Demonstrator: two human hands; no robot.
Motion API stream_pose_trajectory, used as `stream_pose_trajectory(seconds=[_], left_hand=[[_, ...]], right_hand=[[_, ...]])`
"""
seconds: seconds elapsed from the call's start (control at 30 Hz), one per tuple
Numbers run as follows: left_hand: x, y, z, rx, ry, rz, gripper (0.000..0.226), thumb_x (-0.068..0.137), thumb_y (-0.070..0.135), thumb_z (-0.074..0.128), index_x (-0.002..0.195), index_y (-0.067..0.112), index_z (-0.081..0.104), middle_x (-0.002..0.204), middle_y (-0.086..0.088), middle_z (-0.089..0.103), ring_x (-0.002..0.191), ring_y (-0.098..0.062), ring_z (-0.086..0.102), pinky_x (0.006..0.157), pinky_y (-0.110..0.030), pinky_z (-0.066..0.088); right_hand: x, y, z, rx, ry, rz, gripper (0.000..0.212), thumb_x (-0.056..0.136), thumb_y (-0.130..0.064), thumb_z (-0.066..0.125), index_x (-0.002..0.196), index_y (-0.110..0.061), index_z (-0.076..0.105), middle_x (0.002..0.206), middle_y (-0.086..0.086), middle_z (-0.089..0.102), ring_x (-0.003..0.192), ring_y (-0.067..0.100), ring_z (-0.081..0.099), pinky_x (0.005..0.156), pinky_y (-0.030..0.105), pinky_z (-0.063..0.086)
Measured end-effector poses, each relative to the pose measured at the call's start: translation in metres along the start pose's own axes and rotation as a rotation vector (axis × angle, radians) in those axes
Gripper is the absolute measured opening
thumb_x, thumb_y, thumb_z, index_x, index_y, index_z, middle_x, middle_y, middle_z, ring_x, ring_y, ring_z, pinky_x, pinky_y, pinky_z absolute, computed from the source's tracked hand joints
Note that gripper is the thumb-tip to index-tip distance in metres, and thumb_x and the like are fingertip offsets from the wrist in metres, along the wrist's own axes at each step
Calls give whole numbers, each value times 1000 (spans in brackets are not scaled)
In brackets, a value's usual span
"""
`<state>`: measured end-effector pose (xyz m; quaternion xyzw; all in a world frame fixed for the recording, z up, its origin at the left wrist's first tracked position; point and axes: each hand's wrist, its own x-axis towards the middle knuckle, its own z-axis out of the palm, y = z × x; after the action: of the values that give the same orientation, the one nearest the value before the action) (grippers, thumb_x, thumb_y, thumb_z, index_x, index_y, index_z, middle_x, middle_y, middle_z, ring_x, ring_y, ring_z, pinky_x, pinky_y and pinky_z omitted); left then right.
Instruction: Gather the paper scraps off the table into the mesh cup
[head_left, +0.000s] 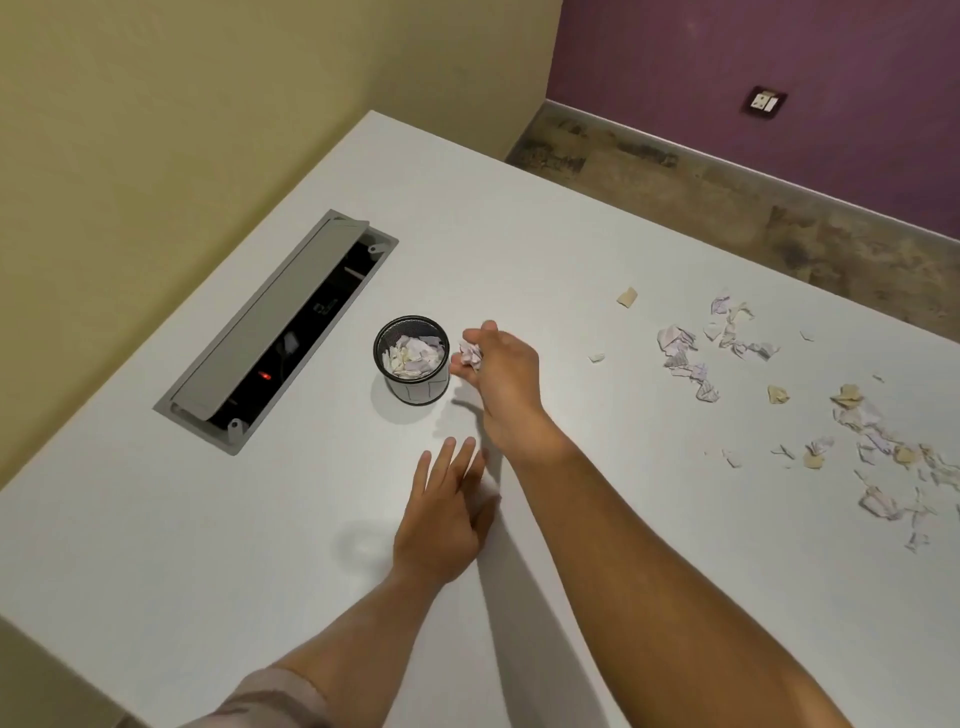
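A black mesh cup (413, 387) stands on the white table (208, 519), with several crumpled paper scraps inside. Just right of the cup's rim, my right hand (501, 382) grips a crumpled white scrap (471, 355) in its fingers. My left hand (444, 514) lies flat on the table nearer to me, fingers straight, holding nothing. Several more scraps (685, 356) lie scattered on the table to the right, and another group of scraps (878, 457) reaches the right edge of the view.
A grey cable box (270, 332) with its lid raised is sunk into the table left of the cup. The table's far edge runs diagonally; beyond it are the floor and a purple wall with a socket (762, 102).
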<state>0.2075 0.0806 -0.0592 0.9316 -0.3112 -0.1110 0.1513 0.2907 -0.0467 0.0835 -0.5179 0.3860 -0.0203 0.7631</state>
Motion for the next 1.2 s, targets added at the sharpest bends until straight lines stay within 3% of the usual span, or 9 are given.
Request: stream_pose_trajectory(seconds=[0.13, 0.27, 0.43, 0.5, 0.6, 0.77, 0.87, 1.03, 1.2], left_hand=[[1, -1, 0, 79, -39, 22, 65, 100, 51, 11, 147, 15, 39, 155, -4, 35, 149, -26, 17, 118, -50, 18], [0, -2, 2, 69, -55, 29, 63, 101, 50, 15, 147, 15, 39, 153, -5, 39, 149, -26, 17, 117, -52, 24], [-1, -2, 2, 45, -46, 31, 61, 101, 50, 15, 147, 16, 37, 152, -6, 40, 149, -26, 19, 116, -51, 25], [-1, -1, 2, 43, -42, 23, 59, 102, 50, 17, 148, 16, 34, 152, -6, 40, 148, -26, 19, 116, -51, 23], [-1, -2, 5, 84, -43, 7, 59, 102, 50, 24, 151, 17, 27, 157, -4, 31, 150, -24, 13, 118, -48, 15], [-1, -1, 7, 24, 4, 37, 59, 100, 44, 38, 151, 16, 31, 160, -1, 23, 150, -22, 11, 119, -49, 16], [-1, 1, 7, 15, 31, 53, 57, 99, 44, 42, 147, 15, 40, 157, -3, 31, 149, -25, 19, 119, -50, 18], [-1, -1, 13, 146, -42, -12, 62, 99, 47, 22, 146, 11, 41, 155, -7, 34, 147, -27, 20, 120, -48, 10], [6, 27, 6, 68, 25, 84, 52, 96, 34, 28, 124, 4, 59, 138, -13, 50, 136, -33, 35, 109, -51, 29]], right_hand=[[10, -6, 26, -232, -36, -144, 31, 95, -44, 46, 83, -26, 69, 89, -16, 64, 96, 19, 65, 95, 47, 51], [12, -5, 36, -379, -178, -214, 44, 98, -48, 40, 111, -16, 68, 111, -1, 68, 108, 16, 60, 99, 39, 46], [9, 1, 27, -415, -184, -320, 36, 103, -34, 36, 119, -19, 64, 120, -2, 66, 113, 12, 58, 104, 36, 44], [7, 2, 20, -355, -212, -358, 36, 104, -31, 34, 130, -19, 56, 127, -1, 63, 115, 2, 56, 103, 22, 42], [4, 7, 0, -288, -226, -384, 39, 105, -29, 33, 142, -20, 42, 132, -2, 59, 104, -26, 48, 87, -3, 35], [-15, 47, -59, -293, -13, -363, 39, 99, -37, 48, 135, -24, 54, 139, -10, 54, 131, 1, 44, 112, 28, 36], [-32, 75, -106, -367, 113, -277, 29, 97, -33, 52, 124, -27, 62, 132, -14, 58, 126, 0, 49, 111, 30, 38], [-55, 97, -187, -386, 310, -218, 24, 94, -30, 58, 117, -27, 66, 121, -14, 64, 116, -1, 56, 106, 34, 43], [-78, 100, -259, -272, 485, -207, 23, 91, -34, 59, 113, -29, 65, 118, -11, 66, 113, 6, 59, 103, 36, 46]])
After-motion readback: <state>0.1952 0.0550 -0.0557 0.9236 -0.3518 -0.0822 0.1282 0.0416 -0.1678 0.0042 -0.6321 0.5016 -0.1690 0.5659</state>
